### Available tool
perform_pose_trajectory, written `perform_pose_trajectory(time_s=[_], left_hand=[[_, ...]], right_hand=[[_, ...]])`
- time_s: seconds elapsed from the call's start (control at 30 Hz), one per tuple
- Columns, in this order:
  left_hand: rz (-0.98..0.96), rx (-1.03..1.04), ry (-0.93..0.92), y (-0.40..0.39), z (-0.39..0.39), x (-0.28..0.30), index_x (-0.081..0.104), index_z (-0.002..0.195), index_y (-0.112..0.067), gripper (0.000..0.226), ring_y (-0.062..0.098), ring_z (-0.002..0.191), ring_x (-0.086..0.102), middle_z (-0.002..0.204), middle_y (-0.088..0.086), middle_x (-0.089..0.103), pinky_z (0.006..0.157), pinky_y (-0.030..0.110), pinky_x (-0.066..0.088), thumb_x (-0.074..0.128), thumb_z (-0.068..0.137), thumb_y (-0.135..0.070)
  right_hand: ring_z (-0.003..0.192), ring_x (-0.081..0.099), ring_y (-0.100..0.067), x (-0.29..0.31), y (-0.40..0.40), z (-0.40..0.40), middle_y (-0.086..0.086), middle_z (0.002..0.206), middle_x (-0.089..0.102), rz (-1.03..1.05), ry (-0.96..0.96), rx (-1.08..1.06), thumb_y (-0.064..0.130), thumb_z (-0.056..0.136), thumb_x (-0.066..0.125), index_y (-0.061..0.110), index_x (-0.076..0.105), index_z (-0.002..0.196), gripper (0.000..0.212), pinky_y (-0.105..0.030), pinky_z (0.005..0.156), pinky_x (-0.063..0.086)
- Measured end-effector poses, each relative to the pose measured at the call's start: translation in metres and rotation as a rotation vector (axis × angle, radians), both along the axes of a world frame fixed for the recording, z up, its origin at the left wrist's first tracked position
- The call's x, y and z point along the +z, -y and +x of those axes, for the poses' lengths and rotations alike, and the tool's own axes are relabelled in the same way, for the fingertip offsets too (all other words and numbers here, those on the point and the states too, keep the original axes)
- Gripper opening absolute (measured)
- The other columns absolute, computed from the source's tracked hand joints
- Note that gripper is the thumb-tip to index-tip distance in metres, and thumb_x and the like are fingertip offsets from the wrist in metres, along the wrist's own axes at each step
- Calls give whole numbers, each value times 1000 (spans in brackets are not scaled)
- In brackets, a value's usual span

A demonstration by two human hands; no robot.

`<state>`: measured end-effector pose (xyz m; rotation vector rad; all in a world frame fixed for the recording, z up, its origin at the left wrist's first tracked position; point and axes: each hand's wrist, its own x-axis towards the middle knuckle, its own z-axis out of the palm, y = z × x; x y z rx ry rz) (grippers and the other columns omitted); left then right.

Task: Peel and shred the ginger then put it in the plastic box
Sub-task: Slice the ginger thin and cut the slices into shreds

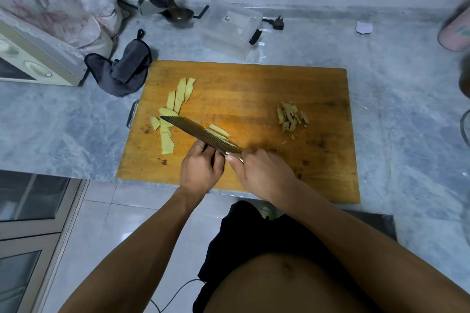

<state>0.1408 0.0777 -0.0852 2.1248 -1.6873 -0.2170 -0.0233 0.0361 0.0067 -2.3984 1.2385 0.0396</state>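
Right hand (264, 173) around knife (201, 133) handle

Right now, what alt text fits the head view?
The right hand holds a knife over ginger slices on a wooden cutting board, the left hand beside the blade. Peels lie right; a plastic box sits behind.

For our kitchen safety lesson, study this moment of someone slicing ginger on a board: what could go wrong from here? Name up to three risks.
1. The left hand sits right beside the knife blade, so a slip could cut its fingers.
2. The peel scraps share the cutting board with the ginger slices and could get swept into the plastic box.
3. The board's near edge seems to overhang the counter, so pressure there might tip it.
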Motion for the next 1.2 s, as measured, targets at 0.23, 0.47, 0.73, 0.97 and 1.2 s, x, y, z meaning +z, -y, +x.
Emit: perform_pose_trajectory(time_s=[0.23, 0.47, 0.73, 0.97, 1.2], left_hand=[[-18, 2, -11, 1, -1, 0, 71, 98, -8, 30, 37, 86, 63, 109, 15, 66, 59, 29, 46, 48, 89, -26], [-31, 17, -8, 0, -1, 0, 72, 93, -7, 32, 37, 83, 64, 103, 16, 66, 58, 30, 47, 47, 88, -26], [-23, 0, -9, 0, 1, -4, 72, 96, -10, 31, 34, 88, 63, 106, 14, 66, 58, 29, 46, 46, 90, -25], [-25, 11, -7, 0, 1, -2, 72, 88, -6, 28, 34, 80, 64, 94, 15, 66, 57, 28, 46, 49, 88, -24], [-21, -9, 17, 1, 0, 0, 71, 83, -3, 33, 35, 74, 64, 85, 18, 64, 56, 27, 45, 47, 86, -25]], right_hand=[[92, 65, -36, 5, -3, -6, -16, 98, 66, 70, 29, -44, 55, 104, 25, 9, 60, 103, 57, -32, 65, 33], [91, 65, -37, 4, -4, -5, -16, 98, 67, 72, 40, -50, 55, 104, 26, 8, 59, 104, 57, -32, 64, 34], [89, 66, -36, 4, -3, -9, -15, 97, 67, 23, -8, -13, 54, 105, 26, 8, 58, 104, 56, -32, 63, 33], [91, 67, -34, 1, -1, -7, -13, 99, 68, -8, -29, 11, 54, 105, 25, 9, 58, 109, 56, -32, 63, 32], [87, 68, -32, -6, 0, -5, -10, 94, 69, -7, -31, 14, 55, 104, 26, 9, 57, 109, 56, -31, 62, 33]])
